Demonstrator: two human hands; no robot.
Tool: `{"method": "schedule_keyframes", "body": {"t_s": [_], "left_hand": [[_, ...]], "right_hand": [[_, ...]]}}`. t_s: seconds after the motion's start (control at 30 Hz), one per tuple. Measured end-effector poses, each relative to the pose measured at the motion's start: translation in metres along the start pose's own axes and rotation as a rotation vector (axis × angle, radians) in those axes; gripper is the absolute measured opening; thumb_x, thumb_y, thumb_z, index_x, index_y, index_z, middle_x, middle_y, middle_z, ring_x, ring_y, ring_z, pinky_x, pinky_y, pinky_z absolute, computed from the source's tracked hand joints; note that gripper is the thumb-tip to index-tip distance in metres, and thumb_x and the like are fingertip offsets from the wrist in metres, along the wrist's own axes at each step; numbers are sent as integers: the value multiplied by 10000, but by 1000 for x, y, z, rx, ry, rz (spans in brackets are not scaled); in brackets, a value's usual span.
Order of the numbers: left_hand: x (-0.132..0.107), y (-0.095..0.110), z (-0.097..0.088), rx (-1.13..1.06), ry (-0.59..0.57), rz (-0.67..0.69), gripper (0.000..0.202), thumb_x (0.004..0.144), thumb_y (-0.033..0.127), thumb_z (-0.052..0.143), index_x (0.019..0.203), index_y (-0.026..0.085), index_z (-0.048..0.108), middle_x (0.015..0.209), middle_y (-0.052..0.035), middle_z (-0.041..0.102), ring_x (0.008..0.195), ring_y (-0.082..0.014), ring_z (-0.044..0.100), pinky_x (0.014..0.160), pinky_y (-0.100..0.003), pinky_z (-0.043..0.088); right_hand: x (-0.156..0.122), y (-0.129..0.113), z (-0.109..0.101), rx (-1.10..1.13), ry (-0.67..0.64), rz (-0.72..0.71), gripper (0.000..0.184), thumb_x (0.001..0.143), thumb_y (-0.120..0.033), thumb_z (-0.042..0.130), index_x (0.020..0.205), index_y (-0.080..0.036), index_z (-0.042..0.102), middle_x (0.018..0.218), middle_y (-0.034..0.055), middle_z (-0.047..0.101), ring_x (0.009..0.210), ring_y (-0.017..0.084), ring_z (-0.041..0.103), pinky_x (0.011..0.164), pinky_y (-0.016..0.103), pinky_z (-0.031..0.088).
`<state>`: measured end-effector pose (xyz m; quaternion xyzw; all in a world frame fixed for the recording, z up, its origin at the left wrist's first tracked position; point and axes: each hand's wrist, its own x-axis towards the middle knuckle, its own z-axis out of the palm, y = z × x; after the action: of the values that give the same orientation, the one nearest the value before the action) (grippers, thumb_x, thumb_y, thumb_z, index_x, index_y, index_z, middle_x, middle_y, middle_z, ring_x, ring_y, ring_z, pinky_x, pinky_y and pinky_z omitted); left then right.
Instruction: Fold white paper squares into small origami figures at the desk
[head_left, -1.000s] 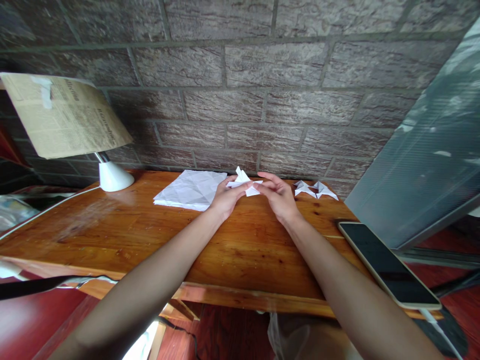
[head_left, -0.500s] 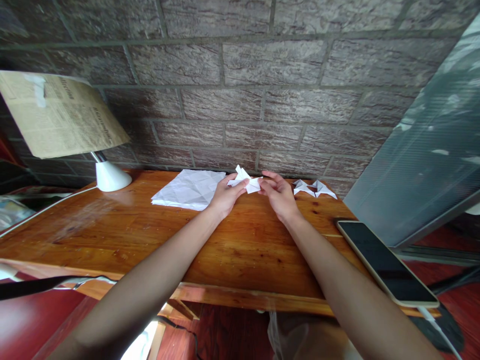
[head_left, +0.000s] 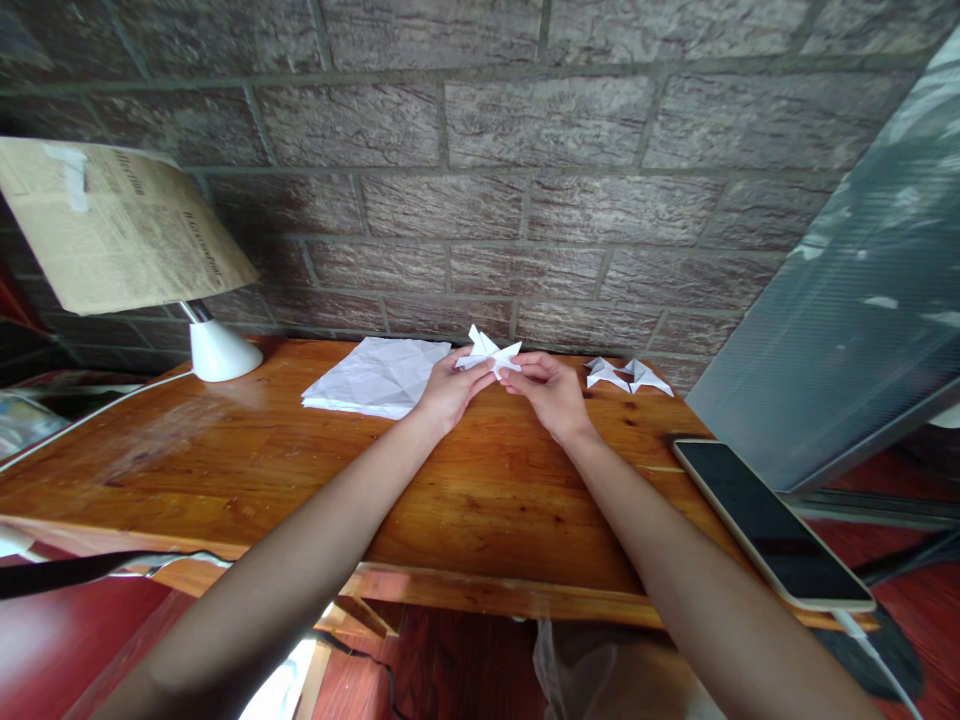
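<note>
Between my two hands is a small folded white paper piece (head_left: 486,347) with pointed flaps sticking up. My left hand (head_left: 448,390) grips its left side, thumb pressed along the near edge. On the other side, my right hand (head_left: 553,392) pinches the lower right part between thumb and fingers. The fingers cover parts of the paper's lower edge. Just left of my left hand lies a stack of creased white paper sheets (head_left: 375,375). To the right of my right hand rest folded white paper shapes (head_left: 628,375) with pointed corners.
A desk lamp (head_left: 221,350) with a newsprint shade stands at the left of the wooden table (head_left: 495,510). A phone (head_left: 772,525) with a charging cable lies along the right edge. Behind the table rises a brick wall (head_left: 555,215).
My right hand's fingers have closed in and moved slightly left onto the paper. A flap on the paper's right side now points up. My left hand has stayed nearly still.
</note>
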<state>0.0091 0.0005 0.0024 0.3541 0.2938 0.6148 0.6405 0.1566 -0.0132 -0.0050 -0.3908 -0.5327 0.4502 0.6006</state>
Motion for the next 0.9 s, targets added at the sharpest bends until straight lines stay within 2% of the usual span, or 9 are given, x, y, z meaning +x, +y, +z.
{"method": "schedule_keyframes", "body": {"t_s": [0.17, 0.47, 0.63, 0.8, 0.9], "left_hand": [[1, 1, -3, 0, -11, -2, 315, 595, 26, 831, 853, 142, 694, 849, -22, 733, 858, -134, 697, 1033, -371, 519], [1, -2, -2, -3, -51, 7, 342, 593, 61, 851, 892, 152, 711, 878, -25, 741, 929, -162, 703, 1063, -406, 498], [1, -2, -2, -23, -46, 14, 315, 585, 70, 861, 845, 147, 700, 829, -10, 735, 867, -139, 701, 1047, -385, 507], [0, -3, -2, -30, -38, -6, 289, 600, 75, 853, 826, 137, 685, 798, -17, 734, 804, -123, 695, 1029, -373, 518], [2, -3, -4, -34, -24, -14, 290, 605, 74, 854, 813, 141, 663, 767, -6, 721, 804, -123, 695, 1036, -375, 513]], "right_hand": [[1, 2, 0, -36, -21, 0, 441, 566, -437, 913, 876, -178, 736, 860, 43, 781, 733, 164, 716, 805, 337, 582], [2, 2, -3, -87, -11, -37, 350, 586, -426, 893, 818, -195, 772, 828, 34, 778, 722, 167, 691, 791, 341, 573], [1, 0, -2, -63, -16, -63, 287, 639, -392, 848, 858, -213, 801, 832, 26, 784, 707, 163, 688, 770, 341, 578], [0, -1, -4, -222, -46, -153, 176, 723, -341, 766, 857, -238, 816, 796, 16, 788, 711, 188, 702, 804, 372, 571], [-2, -1, -5, -324, -60, -231, 149, 762, -334, 735, 860, -260, 818, 866, 16, 799, 771, 208, 723, 848, 389, 571]]}}
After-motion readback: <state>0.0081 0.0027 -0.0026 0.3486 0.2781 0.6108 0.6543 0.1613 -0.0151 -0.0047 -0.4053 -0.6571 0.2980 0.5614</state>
